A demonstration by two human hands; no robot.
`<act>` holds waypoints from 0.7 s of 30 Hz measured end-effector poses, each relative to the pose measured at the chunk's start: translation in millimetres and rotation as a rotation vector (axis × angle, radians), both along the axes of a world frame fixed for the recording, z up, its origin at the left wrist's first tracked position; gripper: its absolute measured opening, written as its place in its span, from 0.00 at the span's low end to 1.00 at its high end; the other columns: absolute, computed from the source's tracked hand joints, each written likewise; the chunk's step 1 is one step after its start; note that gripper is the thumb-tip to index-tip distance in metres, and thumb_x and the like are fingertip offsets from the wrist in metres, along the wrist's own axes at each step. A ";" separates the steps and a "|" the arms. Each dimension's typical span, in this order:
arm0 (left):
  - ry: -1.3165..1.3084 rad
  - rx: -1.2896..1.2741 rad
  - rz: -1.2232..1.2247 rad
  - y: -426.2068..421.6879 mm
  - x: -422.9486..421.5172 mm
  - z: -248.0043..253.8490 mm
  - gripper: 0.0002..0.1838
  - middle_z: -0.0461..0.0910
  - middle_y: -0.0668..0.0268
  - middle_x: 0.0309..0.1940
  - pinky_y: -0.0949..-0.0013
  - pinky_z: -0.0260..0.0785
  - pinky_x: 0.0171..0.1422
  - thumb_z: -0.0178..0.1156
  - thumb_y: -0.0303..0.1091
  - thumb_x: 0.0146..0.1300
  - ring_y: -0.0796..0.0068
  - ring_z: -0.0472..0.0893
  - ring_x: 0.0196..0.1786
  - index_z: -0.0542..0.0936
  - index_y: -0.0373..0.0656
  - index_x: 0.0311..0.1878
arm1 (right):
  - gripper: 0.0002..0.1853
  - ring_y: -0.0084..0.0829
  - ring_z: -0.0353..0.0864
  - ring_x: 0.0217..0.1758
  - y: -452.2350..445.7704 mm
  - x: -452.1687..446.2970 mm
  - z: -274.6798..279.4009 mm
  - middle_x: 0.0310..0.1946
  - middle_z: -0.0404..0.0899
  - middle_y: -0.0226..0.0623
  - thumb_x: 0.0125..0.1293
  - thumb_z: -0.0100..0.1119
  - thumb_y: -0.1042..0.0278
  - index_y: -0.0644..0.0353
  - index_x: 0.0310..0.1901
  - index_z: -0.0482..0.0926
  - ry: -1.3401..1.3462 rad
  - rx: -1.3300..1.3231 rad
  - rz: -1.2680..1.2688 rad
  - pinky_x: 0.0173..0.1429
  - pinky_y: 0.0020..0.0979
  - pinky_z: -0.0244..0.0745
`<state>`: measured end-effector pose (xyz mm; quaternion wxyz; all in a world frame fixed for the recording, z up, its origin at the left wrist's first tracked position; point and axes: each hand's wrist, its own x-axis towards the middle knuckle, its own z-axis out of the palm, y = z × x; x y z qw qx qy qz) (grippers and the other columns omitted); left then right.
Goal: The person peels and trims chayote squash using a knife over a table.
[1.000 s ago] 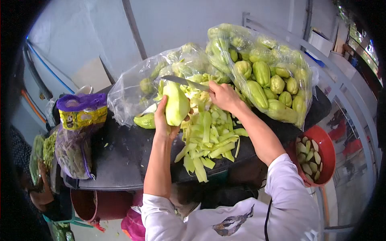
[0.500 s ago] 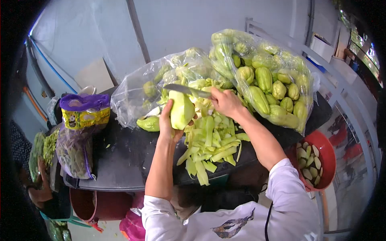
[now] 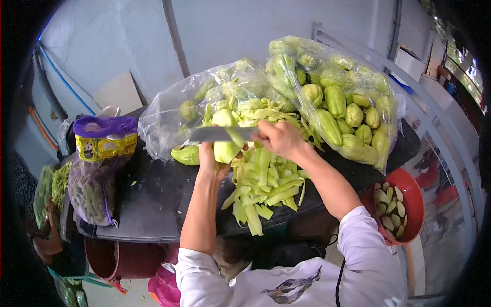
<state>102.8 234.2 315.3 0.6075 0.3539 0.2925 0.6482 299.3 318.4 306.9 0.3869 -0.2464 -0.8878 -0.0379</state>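
Note:
My left hand [image 3: 208, 162] is closed round a pale green chayote [image 3: 225, 151] whose visible surface is peeled. In my right hand [image 3: 280, 137] is the handle of a knife [image 3: 217, 134], its wide blade lying across the chayote and pointing left. A strip of peel [image 3: 235, 137] curls up along the blade. Below my hands lies a heap of green peelings [image 3: 266, 179] that reaches over the table's front edge. An unpeeled chayote [image 3: 186, 155] rests on the table just left of my left hand.
Two clear bags of chayotes, one left [image 3: 171, 115] and one right [image 3: 335, 105], stand on the black table [image 3: 153, 204]. A purple net bag [image 3: 94, 192] sits at left. A red bucket [image 3: 417, 204] holding cut pieces is at right, a dark red bin [image 3: 140, 263] below left.
The knife has come down from the top of the chayote to its middle, towards me, lifting a strip of peel. My left hand keeps its hold.

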 end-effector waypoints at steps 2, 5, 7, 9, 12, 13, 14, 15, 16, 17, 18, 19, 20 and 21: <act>-0.044 -0.090 0.089 -2.6 1.9 2.8 0.24 0.82 0.57 0.40 0.63 0.71 0.29 0.43 0.52 0.72 0.57 0.83 0.35 0.74 0.41 0.55 | 0.12 0.35 0.80 0.16 -8.6 -5.4 3.6 0.15 0.78 0.35 0.59 0.68 0.69 0.57 0.30 0.71 -0.003 -0.012 0.016 0.20 0.36 0.72; -0.005 0.005 0.022 5.2 -6.2 -7.4 0.24 0.81 0.57 0.41 0.62 0.71 0.30 0.43 0.52 0.72 0.56 0.82 0.35 0.74 0.41 0.54 | 0.13 0.38 0.80 0.16 1.8 -5.1 -3.4 0.16 0.78 0.36 0.59 0.68 0.68 0.58 0.30 0.70 0.029 -0.053 0.017 0.21 0.38 0.72; -0.051 0.008 -0.005 3.8 -5.6 -2.7 0.24 0.81 0.57 0.42 0.62 0.70 0.30 0.44 0.52 0.72 0.56 0.82 0.35 0.74 0.41 0.55 | 0.13 0.42 0.80 0.17 16.3 -0.3 -6.4 0.16 0.78 0.38 0.60 0.67 0.66 0.59 0.31 0.70 0.068 0.019 -0.059 0.22 0.40 0.72; -0.069 0.006 0.002 2.7 -5.4 -0.5 0.26 0.80 0.55 0.43 0.65 0.69 0.28 0.47 0.53 0.70 0.55 0.80 0.34 0.72 0.42 0.58 | 0.12 0.44 0.80 0.18 26.3 2.5 -9.1 0.17 0.79 0.40 0.61 0.65 0.66 0.59 0.31 0.71 0.062 0.011 -0.068 0.23 0.41 0.73; -0.088 0.000 -0.043 4.7 -10.9 -2.4 0.27 0.80 0.52 0.45 0.66 0.69 0.28 0.48 0.55 0.70 0.54 0.81 0.35 0.72 0.42 0.59 | 0.09 0.48 0.81 0.22 37.3 6.5 -16.7 0.19 0.80 0.43 0.62 0.63 0.68 0.59 0.32 0.71 0.045 -0.087 -0.137 0.25 0.44 0.74; -0.081 0.034 -0.070 3.1 -11.6 -1.4 0.28 0.80 0.51 0.45 0.67 0.70 0.28 0.48 0.56 0.70 0.54 0.81 0.35 0.72 0.41 0.59 | 0.08 0.50 0.82 0.25 43.1 12.5 -17.2 0.21 0.80 0.45 0.62 0.61 0.69 0.59 0.33 0.71 0.041 -0.139 -0.188 0.28 0.45 0.74; -0.076 0.035 -0.072 1.1 -12.0 -1.1 0.28 0.80 0.51 0.45 0.67 0.70 0.28 0.48 0.56 0.70 0.54 0.81 0.35 0.72 0.41 0.59 | 0.07 0.51 0.82 0.28 48.2 17.3 -18.2 0.23 0.81 0.46 0.62 0.60 0.71 0.59 0.34 0.71 0.039 -0.187 -0.241 0.30 0.47 0.74; -0.096 0.061 -0.085 -0.4 -12.4 -0.2 0.27 0.80 0.51 0.45 0.67 0.70 0.28 0.48 0.55 0.70 0.53 0.81 0.36 0.72 0.42 0.59 | 0.07 0.51 0.82 0.28 47.4 19.1 -15.5 0.23 0.81 0.46 0.62 0.60 0.71 0.59 0.34 0.71 0.045 -0.179 -0.244 0.30 0.47 0.74; -0.120 0.090 -0.098 0.5 -12.3 1.4 0.27 0.80 0.50 0.45 0.67 0.71 0.29 0.48 0.55 0.71 0.53 0.82 0.36 0.72 0.42 0.59 | 0.07 0.53 0.82 0.30 45.4 21.0 -13.8 0.24 0.81 0.47 0.61 0.60 0.71 0.59 0.35 0.71 0.060 -0.209 -0.258 0.32 0.48 0.74; -0.126 0.099 -0.096 3.0 -11.7 2.9 0.27 0.80 0.50 0.45 0.67 0.71 0.29 0.48 0.55 0.71 0.53 0.82 0.36 0.72 0.42 0.59 | 0.07 0.54 0.81 0.32 44.5 22.1 -12.0 0.26 0.81 0.49 0.61 0.59 0.71 0.59 0.37 0.70 0.068 -0.238 -0.268 0.34 0.49 0.74; -0.180 0.091 -0.082 3.4 -11.4 2.0 0.27 0.80 0.50 0.45 0.66 0.72 0.29 0.48 0.55 0.71 0.53 0.82 0.37 0.72 0.42 0.60 | 0.08 0.55 0.81 0.33 40.5 21.3 -8.7 0.26 0.81 0.49 0.61 0.60 0.71 0.59 0.38 0.70 0.075 -0.255 -0.243 0.34 0.50 0.73; -0.231 0.076 -0.067 2.2 -12.1 0.5 0.27 0.80 0.50 0.45 0.66 0.73 0.30 0.48 0.55 0.71 0.52 0.82 0.37 0.72 0.42 0.60 | 0.08 0.55 0.81 0.33 36.8 20.0 -6.9 0.26 0.81 0.49 0.61 0.60 0.71 0.59 0.38 0.70 0.071 -0.258 -0.237 0.34 0.50 0.73; -0.228 0.073 -0.060 1.3 -13.2 0.1 0.27 0.80 0.50 0.45 0.66 0.73 0.30 0.48 0.55 0.71 0.52 0.82 0.37 0.72 0.42 0.60 | 0.08 0.55 0.81 0.33 33.4 17.7 -5.7 0.26 0.81 0.49 0.62 0.59 0.71 0.59 0.38 0.70 0.068 -0.258 -0.261 0.34 0.50 0.73; -0.239 0.052 -0.010 2.0 -13.5 1.2 0.27 0.79 0.50 0.47 0.62 0.75 0.34 0.50 0.54 0.70 0.50 0.82 0.40 0.72 0.42 0.61 | 0.08 0.56 0.81 0.32 31.6 15.5 -4.5 0.26 0.80 0.49 0.62 0.59 0.71 0.59 0.38 0.70 0.066 -0.256 -0.285 0.34 0.50 0.73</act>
